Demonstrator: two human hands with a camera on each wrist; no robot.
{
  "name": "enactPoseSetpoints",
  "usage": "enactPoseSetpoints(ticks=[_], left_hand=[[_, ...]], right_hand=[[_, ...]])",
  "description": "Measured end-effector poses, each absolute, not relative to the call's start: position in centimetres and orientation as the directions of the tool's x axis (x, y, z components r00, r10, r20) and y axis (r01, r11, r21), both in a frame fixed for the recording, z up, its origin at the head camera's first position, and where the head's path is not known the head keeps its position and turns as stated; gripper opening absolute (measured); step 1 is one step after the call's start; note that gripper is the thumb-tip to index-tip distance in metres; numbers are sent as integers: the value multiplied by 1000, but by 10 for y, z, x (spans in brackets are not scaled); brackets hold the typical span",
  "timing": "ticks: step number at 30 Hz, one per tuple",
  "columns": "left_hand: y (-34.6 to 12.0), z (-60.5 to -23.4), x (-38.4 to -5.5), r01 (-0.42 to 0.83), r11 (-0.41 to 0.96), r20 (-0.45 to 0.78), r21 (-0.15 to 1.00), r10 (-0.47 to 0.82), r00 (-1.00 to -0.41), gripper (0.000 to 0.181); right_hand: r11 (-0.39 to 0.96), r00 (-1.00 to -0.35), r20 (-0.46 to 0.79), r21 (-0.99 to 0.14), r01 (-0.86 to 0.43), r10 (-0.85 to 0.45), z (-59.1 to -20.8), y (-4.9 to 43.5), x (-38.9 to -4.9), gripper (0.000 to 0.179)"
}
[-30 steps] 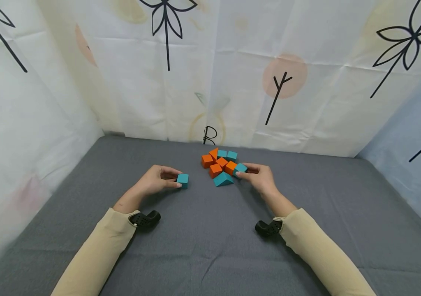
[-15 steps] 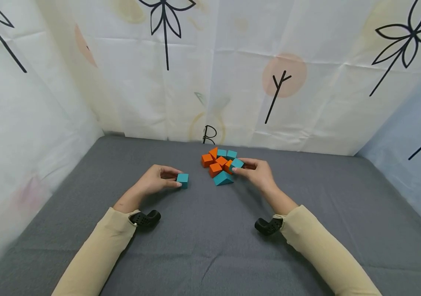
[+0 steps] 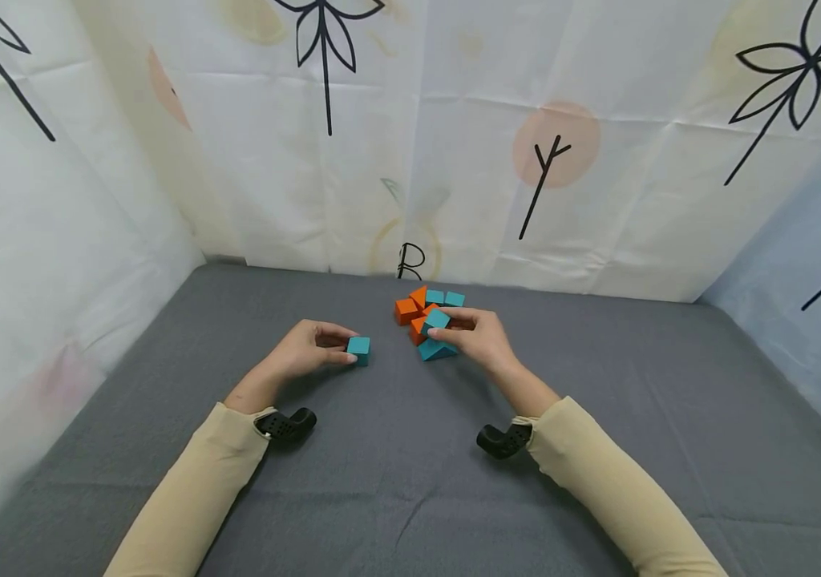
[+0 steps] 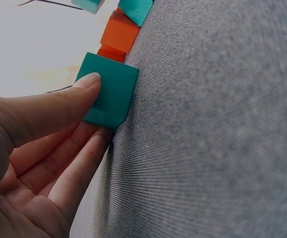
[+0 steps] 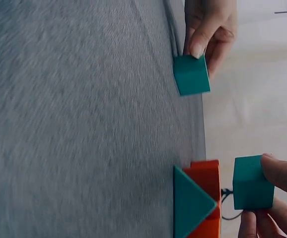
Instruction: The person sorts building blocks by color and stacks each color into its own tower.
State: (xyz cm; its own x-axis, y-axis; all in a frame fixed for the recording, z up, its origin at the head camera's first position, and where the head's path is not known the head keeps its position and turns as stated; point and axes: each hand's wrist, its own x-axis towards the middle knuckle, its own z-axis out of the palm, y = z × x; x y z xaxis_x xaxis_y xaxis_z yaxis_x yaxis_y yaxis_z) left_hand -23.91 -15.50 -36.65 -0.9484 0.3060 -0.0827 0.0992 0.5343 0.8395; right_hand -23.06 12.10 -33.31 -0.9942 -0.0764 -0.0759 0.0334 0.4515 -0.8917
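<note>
On the left of the grey cloth, my left hand pinches a teal cube between thumb and fingers, low at the cloth. The left wrist view shows the thumb across one face of this cube. My right hand grips a second teal cube, which in the right wrist view hangs raised above the block cluster. Under it lie a teal triangular prism and orange cubes, partly hidden by the hand in the head view.
Behind the held cube sit an orange cube, an orange triangular block and two teal blocks. Grey cloth covers the table. A patterned white curtain stands along the back and sides.
My right hand has lifted its teal cube from the cluster's right side and carried it left over the other blocks. My left hand has stayed in place with its cube.
</note>
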Motion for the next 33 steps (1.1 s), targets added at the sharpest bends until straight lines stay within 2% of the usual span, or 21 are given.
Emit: enactPoseSetpoints(ticks=[14,23,33], left_hand=[[-154,-365,-239,89,533,-85,842,294,-952,41],[-154,-366,-240,90,538,-80,838,284,-956,41],[-153,-369,-238,103,527,-66,844,292,-954,39]], right_hand=[[474,-986,-42,-879,-40,-161,-336,97,-227,47],[498,-978,-87,-867,-19,-189,-340,83,-230,44],[506,-964,-77,-860,-66,-256,-345,76,-230,41]])
